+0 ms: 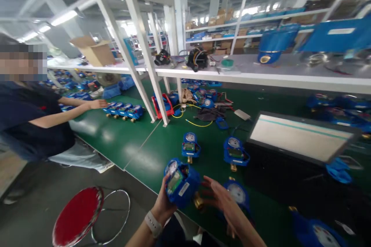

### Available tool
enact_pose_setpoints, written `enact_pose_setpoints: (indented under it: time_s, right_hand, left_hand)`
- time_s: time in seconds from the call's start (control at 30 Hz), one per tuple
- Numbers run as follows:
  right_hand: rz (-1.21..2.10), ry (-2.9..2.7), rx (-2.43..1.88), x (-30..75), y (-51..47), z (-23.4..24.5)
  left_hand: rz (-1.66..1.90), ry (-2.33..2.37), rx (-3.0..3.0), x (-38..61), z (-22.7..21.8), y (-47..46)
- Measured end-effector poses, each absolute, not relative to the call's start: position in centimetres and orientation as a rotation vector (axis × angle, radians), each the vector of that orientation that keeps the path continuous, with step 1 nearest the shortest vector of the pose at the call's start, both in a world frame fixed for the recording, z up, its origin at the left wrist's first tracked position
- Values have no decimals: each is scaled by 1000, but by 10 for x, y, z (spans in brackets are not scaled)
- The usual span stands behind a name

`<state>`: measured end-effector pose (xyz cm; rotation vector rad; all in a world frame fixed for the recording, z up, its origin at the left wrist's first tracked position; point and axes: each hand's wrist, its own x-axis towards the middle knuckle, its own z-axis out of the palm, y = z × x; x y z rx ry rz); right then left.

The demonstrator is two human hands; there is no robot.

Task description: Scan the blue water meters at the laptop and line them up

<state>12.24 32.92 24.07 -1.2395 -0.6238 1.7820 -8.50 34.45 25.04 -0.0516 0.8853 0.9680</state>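
Note:
My left hand [162,203], with a pale watch strap at the wrist, grips a blue water meter [187,188] just over the front edge of the green bench. The meter is tilted, showing its round dial, a bare circuit board, a white label and a brass pipe end. Just right of it hovers my right hand [222,197], fingers spread and apart from the meter, partly blurred. Beyond it stand two similar meters, a smaller-looking one [190,146] and another one [235,153]. A further meter [237,193] lies partly hidden behind my right hand.
At right stands a monitor [301,135]; another meter [321,235] lies at bottom right. A white shelf post [153,73] rises from the bench. To the left, a co-worker [34,115] reaches toward a row of meters [124,110]. A red stool [78,216] stands below.

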Motion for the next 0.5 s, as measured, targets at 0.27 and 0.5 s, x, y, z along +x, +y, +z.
enact_pose_setpoints:
  time_s: [0.27, 0.5]
  right_hand:
    - [2052, -712, -1219, -15, 388, 189]
    - [2092, -702, -1251, -175, 464, 141]
  left_hand:
    - [1121, 1220, 415, -200, 190, 364]
    - [1132, 1282, 396, -342, 157, 432]
